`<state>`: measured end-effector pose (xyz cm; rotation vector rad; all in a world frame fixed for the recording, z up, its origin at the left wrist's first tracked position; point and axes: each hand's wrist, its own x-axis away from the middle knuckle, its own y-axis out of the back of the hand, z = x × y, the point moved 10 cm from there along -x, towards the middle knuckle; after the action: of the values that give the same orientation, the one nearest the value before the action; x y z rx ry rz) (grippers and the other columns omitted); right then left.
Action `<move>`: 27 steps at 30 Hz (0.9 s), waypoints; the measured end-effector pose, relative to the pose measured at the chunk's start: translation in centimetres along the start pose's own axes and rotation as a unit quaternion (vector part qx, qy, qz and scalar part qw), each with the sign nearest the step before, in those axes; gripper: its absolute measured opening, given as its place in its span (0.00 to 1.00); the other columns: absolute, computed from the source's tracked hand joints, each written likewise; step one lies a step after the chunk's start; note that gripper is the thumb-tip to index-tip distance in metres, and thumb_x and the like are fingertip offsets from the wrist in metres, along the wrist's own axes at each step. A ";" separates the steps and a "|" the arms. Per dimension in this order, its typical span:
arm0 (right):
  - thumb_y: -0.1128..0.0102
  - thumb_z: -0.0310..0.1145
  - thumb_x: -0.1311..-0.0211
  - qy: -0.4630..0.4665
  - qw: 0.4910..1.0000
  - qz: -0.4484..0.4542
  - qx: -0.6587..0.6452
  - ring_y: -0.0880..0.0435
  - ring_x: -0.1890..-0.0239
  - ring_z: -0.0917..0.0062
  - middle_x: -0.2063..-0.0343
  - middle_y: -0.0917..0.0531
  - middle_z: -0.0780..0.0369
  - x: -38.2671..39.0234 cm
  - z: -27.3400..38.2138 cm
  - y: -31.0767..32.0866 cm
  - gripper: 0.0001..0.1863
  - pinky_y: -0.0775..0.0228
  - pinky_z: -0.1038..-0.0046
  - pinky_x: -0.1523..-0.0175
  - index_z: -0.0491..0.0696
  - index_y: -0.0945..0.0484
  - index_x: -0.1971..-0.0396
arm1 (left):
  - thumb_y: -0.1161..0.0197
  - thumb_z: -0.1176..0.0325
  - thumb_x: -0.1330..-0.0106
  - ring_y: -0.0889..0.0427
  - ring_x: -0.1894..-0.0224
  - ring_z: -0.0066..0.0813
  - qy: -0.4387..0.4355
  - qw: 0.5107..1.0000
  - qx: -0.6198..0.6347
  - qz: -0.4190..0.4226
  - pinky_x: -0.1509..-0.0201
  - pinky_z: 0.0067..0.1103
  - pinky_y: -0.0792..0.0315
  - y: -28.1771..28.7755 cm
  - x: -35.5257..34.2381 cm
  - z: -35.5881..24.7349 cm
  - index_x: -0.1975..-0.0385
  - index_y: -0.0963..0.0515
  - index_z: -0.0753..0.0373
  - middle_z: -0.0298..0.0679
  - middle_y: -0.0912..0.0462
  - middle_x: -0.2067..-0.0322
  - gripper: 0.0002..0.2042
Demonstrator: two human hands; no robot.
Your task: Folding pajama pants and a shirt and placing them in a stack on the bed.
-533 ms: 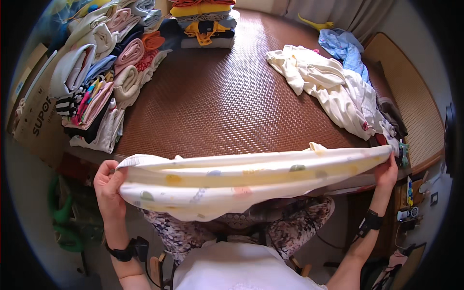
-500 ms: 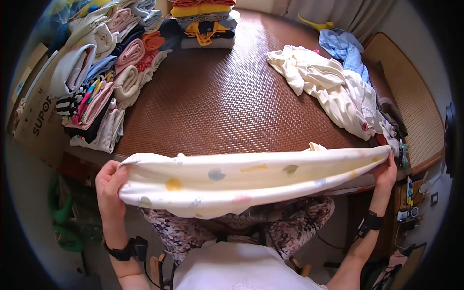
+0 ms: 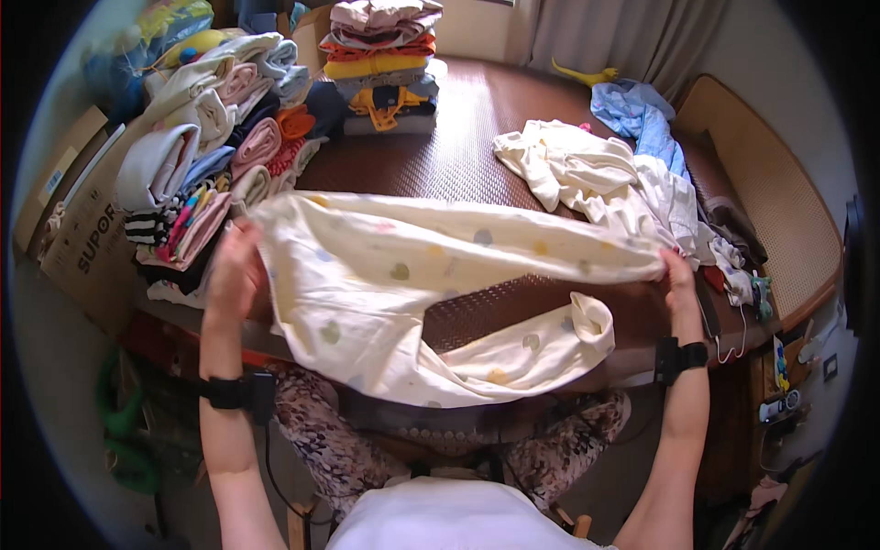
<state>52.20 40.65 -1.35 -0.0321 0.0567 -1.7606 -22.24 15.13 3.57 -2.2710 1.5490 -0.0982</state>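
From my remote seat I see that the left hand [image 3: 234,275] has risen since half a second ago, when the cream spotted garment [image 3: 412,293] was stretched flat and low as a narrow band; now it hangs opened out between the 2 hands above the near edge of the bench [image 3: 458,165], a sleeve curling at its lower right. That tells me the cloth is being spread rather than folded down yet. The left grip is pinched on the garment's left edge, and the right hand [image 3: 680,280] pinches its right end. At far left, rolled and folded clothes [image 3: 211,156] crowd the bench, with a stacked pile [image 3: 380,60] behind them. To the right, a loose heap of pale clothes [image 3: 596,179] takes the bench's right side, leaving only the middle bare.
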 end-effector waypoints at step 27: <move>0.41 0.38 0.34 -0.149 0.987 0.033 -0.043 0.15 0.59 0.72 0.58 0.15 0.60 0.9 -4.7 -2.0 0.18 0.23 0.71 0.54 0.40 0.22 0.52 | 0.42 0.74 0.36 0.19 0.54 0.26 0.155 0.986 -0.005 0.067 0.49 0.20 0.24 0.7 -4.4 6.4 0.46 0.30 0.69 0.41 0.20 0.54 0.18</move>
<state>49.79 40.22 -5.94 -0.3516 -0.0844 -1.6693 -22.78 20.64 -1.92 -2.2314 1.8566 -0.4258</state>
